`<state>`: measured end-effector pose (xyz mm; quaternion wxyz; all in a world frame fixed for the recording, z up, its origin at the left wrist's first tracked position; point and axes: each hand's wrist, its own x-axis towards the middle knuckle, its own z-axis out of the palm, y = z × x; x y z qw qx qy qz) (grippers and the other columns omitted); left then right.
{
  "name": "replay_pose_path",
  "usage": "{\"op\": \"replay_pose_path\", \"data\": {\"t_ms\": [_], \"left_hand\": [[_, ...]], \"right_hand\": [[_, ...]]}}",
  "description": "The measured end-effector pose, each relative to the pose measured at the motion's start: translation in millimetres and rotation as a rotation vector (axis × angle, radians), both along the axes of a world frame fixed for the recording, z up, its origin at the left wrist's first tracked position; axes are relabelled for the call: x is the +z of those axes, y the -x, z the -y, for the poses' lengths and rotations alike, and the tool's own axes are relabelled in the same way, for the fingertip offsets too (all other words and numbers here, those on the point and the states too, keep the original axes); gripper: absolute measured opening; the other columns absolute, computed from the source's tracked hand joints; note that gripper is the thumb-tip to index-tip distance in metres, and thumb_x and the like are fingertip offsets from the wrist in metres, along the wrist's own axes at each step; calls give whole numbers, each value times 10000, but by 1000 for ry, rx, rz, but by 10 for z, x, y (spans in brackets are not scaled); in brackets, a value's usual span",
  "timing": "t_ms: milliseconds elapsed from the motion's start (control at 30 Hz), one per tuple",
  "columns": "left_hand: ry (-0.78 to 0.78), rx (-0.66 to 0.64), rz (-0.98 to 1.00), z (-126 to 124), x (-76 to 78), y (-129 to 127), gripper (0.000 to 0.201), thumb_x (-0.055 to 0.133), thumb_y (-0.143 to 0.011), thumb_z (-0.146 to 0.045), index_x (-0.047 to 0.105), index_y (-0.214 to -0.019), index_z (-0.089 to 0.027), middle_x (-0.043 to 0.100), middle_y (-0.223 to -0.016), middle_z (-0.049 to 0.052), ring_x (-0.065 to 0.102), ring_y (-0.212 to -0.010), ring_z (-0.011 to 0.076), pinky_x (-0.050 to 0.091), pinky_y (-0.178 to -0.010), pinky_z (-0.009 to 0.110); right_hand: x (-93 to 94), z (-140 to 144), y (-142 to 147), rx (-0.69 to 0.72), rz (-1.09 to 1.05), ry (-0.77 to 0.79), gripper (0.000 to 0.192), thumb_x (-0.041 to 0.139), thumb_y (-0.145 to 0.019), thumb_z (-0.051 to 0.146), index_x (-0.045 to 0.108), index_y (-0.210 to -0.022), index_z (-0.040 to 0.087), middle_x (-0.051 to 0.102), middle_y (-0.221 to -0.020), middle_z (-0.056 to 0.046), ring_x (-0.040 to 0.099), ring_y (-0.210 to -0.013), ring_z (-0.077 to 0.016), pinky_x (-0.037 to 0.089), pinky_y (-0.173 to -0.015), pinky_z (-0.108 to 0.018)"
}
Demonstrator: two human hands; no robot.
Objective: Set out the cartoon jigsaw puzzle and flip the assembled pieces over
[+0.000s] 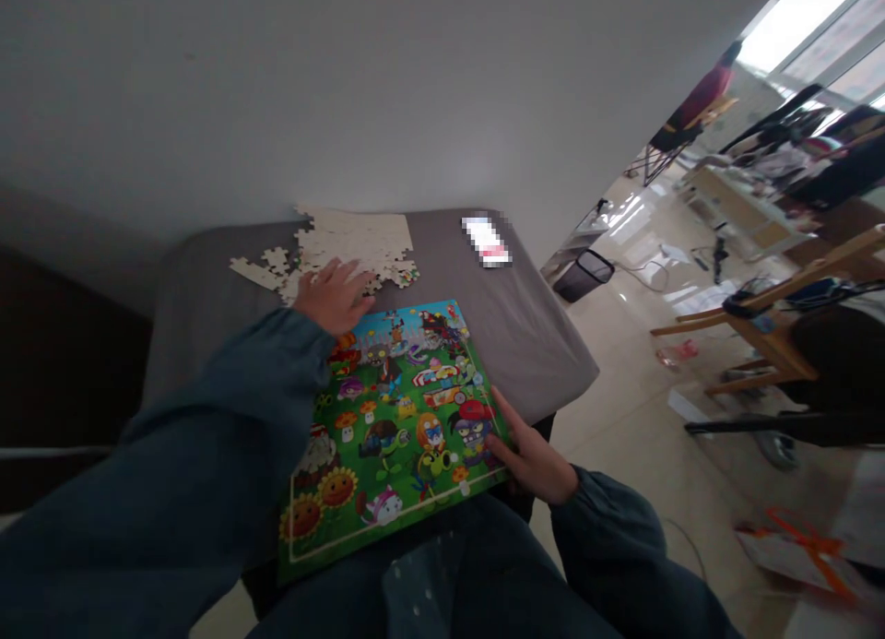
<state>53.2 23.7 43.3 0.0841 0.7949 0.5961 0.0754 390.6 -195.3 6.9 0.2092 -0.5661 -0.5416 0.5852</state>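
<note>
My right hand (534,456) grips the right edge of a green picture board (407,450) printed with cartoon plants and zombies, thumb on top and fingers underneath. The board lies tilted, its near edge over my lap and its far edge on the grey-covered table. Beyond it, my left hand (333,295) rests with fingers spread over pale jigsaw pieces (277,259) lying face down. Some pieces are hidden under that hand. A joined block of the puzzle (363,233), blank side up, sits behind the fingers.
A phone (486,241) with a lit, blurred screen lies at the table's back right. The grey table cover (532,344) ends at a wall behind. On the floor to the right are a dark bin (584,275), a wooden chair (767,302) and cables.
</note>
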Motion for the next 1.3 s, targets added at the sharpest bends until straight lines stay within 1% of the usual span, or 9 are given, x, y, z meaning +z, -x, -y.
{"op": "replay_pose_path", "data": {"t_ms": [133,300,433,600,767,900,1067,1167,1300], "left_hand": [[-27,153,19,-103,-252,-141,591,359,-1021,-500,473,-1535,-232,268,-1706,116,156,-1576,389,184,-1199,671],[5,151,22,-237,-181,-182,559,374,-989,-509,551,-1479,-307,318,-1693,45,144,-1584,351,156,-1220,638],[29,140,15,-315,-147,-34,598,369,-986,-568,559,-1474,-279,317,-1692,65,151,-1581,355,145,-1219,646],[127,205,11,-332,-186,375,836,378,-889,-782,444,-1562,-291,247,-1714,100,120,-1581,410,156,-1211,681],[151,203,22,-345,-261,639,897,304,-870,-848,397,-1586,-316,169,-1737,67,64,-1587,410,120,-1224,668],[182,242,24,-438,-360,773,979,417,-813,-875,333,-1612,-315,79,-1751,78,30,-1585,431,113,-1228,653],[224,199,23,-528,-457,819,1023,510,-810,-828,225,-1644,-309,-21,-1752,92,82,-1584,416,84,-1242,628],[248,167,26,-517,-483,786,960,476,-857,-797,196,-1647,-330,-46,-1752,80,59,-1585,419,50,-1228,665],[252,181,68,-455,-429,716,792,426,-938,-701,281,-1627,-340,-14,-1755,59,21,-1591,402,70,-1231,662]], "right_hand": [[146,-112,101,205,537,-96,790,414,-1042,472,43,-1672,171,724,-1259,-175,757,-960,-322,577,-878,-461],[398,-240,242,455,1025,-120,760,356,-1054,506,118,-1661,115,776,-988,-234,764,-891,-399,545,-796,-480],[706,-563,151,386,1030,-284,800,411,-1024,580,182,-1656,146,778,-918,-208,759,-821,-372,529,-741,-439],[868,-1389,231,488,620,-453,729,494,-1023,457,241,-1642,166,799,-981,-100,746,-830,-254,527,-798,-363],[612,-2427,727,537,472,-579,625,512,-1015,370,398,-1564,94,693,-1306,-161,686,-1112,-244,522,-973,-381],[273,-3001,1052,370,581,-718,645,554,-988,377,422,-1549,87,454,-1576,-204,392,-1482,-310,322,-1211,-490],[-123,-3200,1189,221,709,-683,809,569,-959,573,291,-1630,217,132,-1724,-160,88,-1591,-387,202,-1235,-609],[-261,-3202,1223,281,705,-716,790,556,-959,604,361,-1604,193,206,-1704,-179,112,-1591,-369,181,-1248,-563],[-359,-3231,1209,265,622,-835,645,605,-938,560,569,-1457,179,399,-1615,-187,301,-1533,-339,249,-1221,-536]]}}
